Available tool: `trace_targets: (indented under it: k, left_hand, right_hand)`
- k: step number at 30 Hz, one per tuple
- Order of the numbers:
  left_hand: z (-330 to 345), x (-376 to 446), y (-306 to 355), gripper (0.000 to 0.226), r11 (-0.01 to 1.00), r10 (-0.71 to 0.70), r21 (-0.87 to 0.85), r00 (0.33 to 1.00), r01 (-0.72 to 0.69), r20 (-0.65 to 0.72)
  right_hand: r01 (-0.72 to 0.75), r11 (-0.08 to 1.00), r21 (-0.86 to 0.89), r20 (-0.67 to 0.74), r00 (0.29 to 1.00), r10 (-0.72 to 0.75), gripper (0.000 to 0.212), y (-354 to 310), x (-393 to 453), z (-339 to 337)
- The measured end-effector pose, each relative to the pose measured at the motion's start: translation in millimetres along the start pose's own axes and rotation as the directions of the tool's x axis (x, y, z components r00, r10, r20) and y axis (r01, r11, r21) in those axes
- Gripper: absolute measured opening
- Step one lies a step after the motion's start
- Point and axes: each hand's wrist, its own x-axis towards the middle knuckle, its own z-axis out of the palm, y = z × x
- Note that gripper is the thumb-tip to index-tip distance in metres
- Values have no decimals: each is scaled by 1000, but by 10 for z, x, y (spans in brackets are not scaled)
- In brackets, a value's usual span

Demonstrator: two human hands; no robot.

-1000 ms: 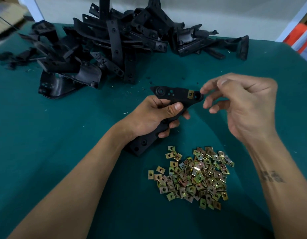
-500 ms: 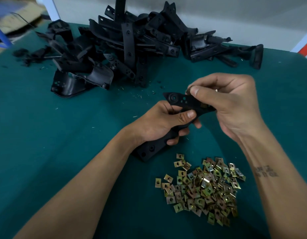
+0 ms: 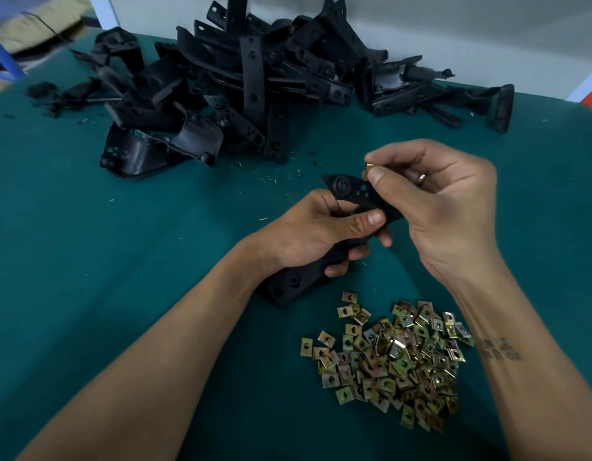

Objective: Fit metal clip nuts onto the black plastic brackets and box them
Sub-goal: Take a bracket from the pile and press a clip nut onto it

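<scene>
A: Where is your bracket (image 3: 351, 194)?

B: Your left hand (image 3: 316, 232) has its fingers and thumb wrapped round the middle of it, above the green surface (image 3: 121, 261).

A: And your right hand (image 3: 444, 207)?

B: Its thumb and forefinger pinch a clip nut (image 3: 369, 167) at the bracket's upper edge. The loose clip nuts (image 3: 391, 357) lie just below your hands; the bracket pile (image 3: 241, 91) sits at the far edge.

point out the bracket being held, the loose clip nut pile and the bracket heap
held bracket (image 3: 346, 191): head view, on its upper end above the left thumb
clip nut pile (image 3: 392, 357): head view, middle of the pile
bracket heap (image 3: 251, 78): head view, on an upright strip
</scene>
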Motion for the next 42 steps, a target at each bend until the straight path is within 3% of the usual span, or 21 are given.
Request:
trace_targets:
  k: [6, 15, 21, 25, 34, 42]
  left_hand:
    - [0, -13, -11, 19, 1000, 4, -22, 1000, -3, 26]
    - [-12, -5, -24, 16, 1000, 12, -19, 999, -11, 45]
    - [11, -7, 2, 24, 1000, 9, -7, 999, -9, 50]
    - [39, 0, 5, 32, 1000, -10, 14, 1000, 10, -3]
    - [11, -2, -8, 17, 1000, -7, -3, 1000, 7, 28]
    - [-3, 1, -24, 18, 1000, 3, 15, 999, -4, 50]
  right_hand:
    - [-47, 999, 21, -63, 997, 48, 13, -11, -52, 59]
    - [-76, 996, 39, -47, 996, 78, 14, -23, -44, 38]
    - [-52, 998, -37, 48, 997, 54, 15, -103, -4, -33]
    - [-140, 989, 42, -8, 990, 141, 13, -82, -14, -14]
    - [-140, 990, 4, -86, 986, 140, 10, -72, -59, 52]
    - [-158, 987, 29, -31, 987, 159, 11, -95, -52, 27]
